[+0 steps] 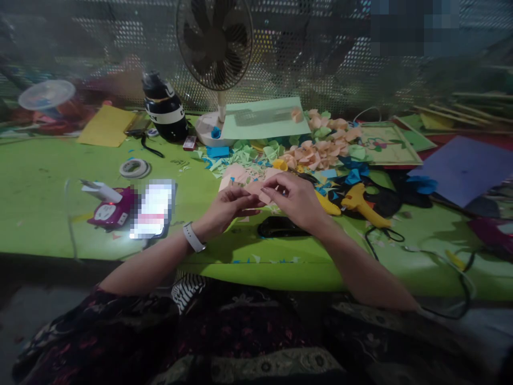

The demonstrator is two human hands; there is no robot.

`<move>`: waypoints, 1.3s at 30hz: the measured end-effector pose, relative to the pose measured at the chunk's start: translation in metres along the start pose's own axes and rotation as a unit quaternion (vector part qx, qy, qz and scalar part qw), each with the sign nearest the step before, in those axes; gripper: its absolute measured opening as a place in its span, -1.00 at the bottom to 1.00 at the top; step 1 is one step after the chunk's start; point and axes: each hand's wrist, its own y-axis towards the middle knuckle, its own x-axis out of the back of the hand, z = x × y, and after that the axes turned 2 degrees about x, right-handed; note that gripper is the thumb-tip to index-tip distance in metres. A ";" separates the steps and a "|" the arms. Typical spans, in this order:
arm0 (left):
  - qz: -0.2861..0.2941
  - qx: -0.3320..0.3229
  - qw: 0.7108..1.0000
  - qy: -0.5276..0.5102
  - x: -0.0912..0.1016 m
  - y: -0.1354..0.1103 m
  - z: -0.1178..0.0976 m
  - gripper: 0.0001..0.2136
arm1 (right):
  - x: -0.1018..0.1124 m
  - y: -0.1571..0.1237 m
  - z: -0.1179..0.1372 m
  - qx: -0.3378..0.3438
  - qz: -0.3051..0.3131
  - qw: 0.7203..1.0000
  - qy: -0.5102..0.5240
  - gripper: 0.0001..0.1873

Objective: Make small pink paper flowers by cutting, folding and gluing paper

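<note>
Between my two hands is a small piece of peach paper point(256, 189), pinched by the fingertips of both. My left hand point(230, 207) grips it from the left, a pale watch band on its wrist. Over its right side bends my right hand point(294, 193), thumb and forefinger closed on the paper and partly covering it. Just behind lie more peach paper sheets point(234, 175) and many paper scraps. Below my right hand rests a black stapler-like object point(276, 227), partly hidden by the forearm. A heap of folded peach paper petals point(316, 152) lies farther back.
A yellow glue gun point(364, 206) with a cord lies at right. To the left are a lit phone point(154, 209), a purple power strip point(114, 208) and a tape roll point(135, 168). A dark bottle point(164, 109) and a fan point(215, 45) stand at the back.
</note>
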 end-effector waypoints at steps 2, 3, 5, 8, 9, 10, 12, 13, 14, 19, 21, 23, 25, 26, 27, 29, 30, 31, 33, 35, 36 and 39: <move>0.000 -0.002 1.000 0.005 0.000 -0.001 0.000 -0.91 | 0.000 0.000 0.000 0.002 0.000 1.000 -0.005 -0.90; 0.000 -0.004 1.000 0.006 0.000 -0.001 0.000 -0.91 | -0.001 0.000 0.000 0.004 -0.001 1.000 -0.007 -0.90; 0.003 -0.006 1.000 0.006 0.000 -0.002 -0.001 -0.91 | -0.002 -0.001 -0.001 0.008 -0.002 1.000 -0.013 -0.89; 0.005 -0.004 1.000 -0.008 0.000 -0.002 -0.001 -0.94 | -0.003 -0.001 -0.001 0.015 -0.004 1.000 -0.025 -0.87; 0.005 -0.003 1.000 -0.012 0.000 -0.002 -0.001 -0.94 | -0.004 -0.001 -0.001 0.016 -0.004 0.999 -0.028 -0.87; 0.006 -0.003 1.000 -0.013 0.000 -0.002 -0.001 -0.94 | -0.004 -0.001 -0.001 0.016 -0.005 0.999 -0.030 -0.87; 0.007 -0.008 1.000 -0.013 0.000 -0.002 -0.001 -0.91 | -0.004 -0.001 -0.001 0.014 -0.005 0.999 -0.032 -0.88; 0.008 -0.011 1.000 -0.014 0.000 -0.002 -0.001 -0.89 | -0.004 -0.001 0.000 0.013 -0.004 0.999 -0.032 -0.89; 0.009 -0.013 1.000 -0.017 0.000 -0.002 -0.001 -0.87 | -0.004 -0.002 0.000 0.012 -0.003 0.999 -0.032 -0.89; -0.004 -0.004 1.000 -0.013 -0.002 -0.003 -0.001 -0.79 | -0.004 -0.002 0.000 0.016 0.000 0.999 -0.033 -0.89; -0.012 0.000 1.000 0.006 -0.002 -0.002 0.000 -0.79 | -0.004 -0.003 0.000 0.019 0.004 0.999 -0.034 -0.88; -0.015 0.000 1.000 0.014 -0.002 -0.002 0.000 -0.80 | -0.005 -0.003 0.000 0.020 0.008 0.999 -0.032 -0.88; -0.018 0.000 1.000 0.013 -0.003 -0.002 0.001 -0.81 | -0.005 -0.003 0.000 0.018 0.007 0.999 -0.028 -0.88; -0.018 0.000 1.000 0.011 -0.003 -0.002 0.000 -0.80 | -0.004 -0.003 0.000 0.017 0.003 1.000 -0.026 -0.88; -0.019 -0.001 1.000 0.008 -0.003 -0.002 0.000 -0.80 | -0.004 -0.003 0.000 0.016 -0.004 1.000 -0.023 -0.89; -0.021 -0.004 1.000 0.002 -0.005 -0.002 -0.001 -0.77 | -0.002 -0.001 -0.001 0.009 -0.025 1.000 -0.008 -0.89; -0.024 -0.009 1.000 0.000 -0.006 -0.003 -0.001 -0.76 | -0.001 0.000 -0.002 0.001 -0.037 0.999 0.004 -0.88; -0.028 -0.016 0.999 -0.001 -0.006 -0.003 -0.002 -0.74 | 0.000 0.001 -0.003 -0.011 -0.049 0.999 0.018 -0.85; -0.039 -0.037 0.999 -0.003 -0.007 -0.004 -0.002 -0.71 | 0.002 0.003 -0.004 -0.043 -0.066 0.996 0.050 -0.77; -0.046 -0.061 0.997 0.001 -0.007 -0.004 -0.002 -0.69 | 0.003 0.004 -0.004 -0.078 -0.056 0.992 0.083 -0.69; -0.047 -0.072 0.996 0.007 -0.007 -0.004 -0.002 -0.68 | 0.003 0.004 -0.003 -0.093 -0.038 0.990 0.098 -0.66; -0.052 -0.092 0.994 0.032 -0.005 -0.004 -0.001 -0.68 | 0.003 0.004 0.000 -0.116 0.033 0.985 0.124 -0.59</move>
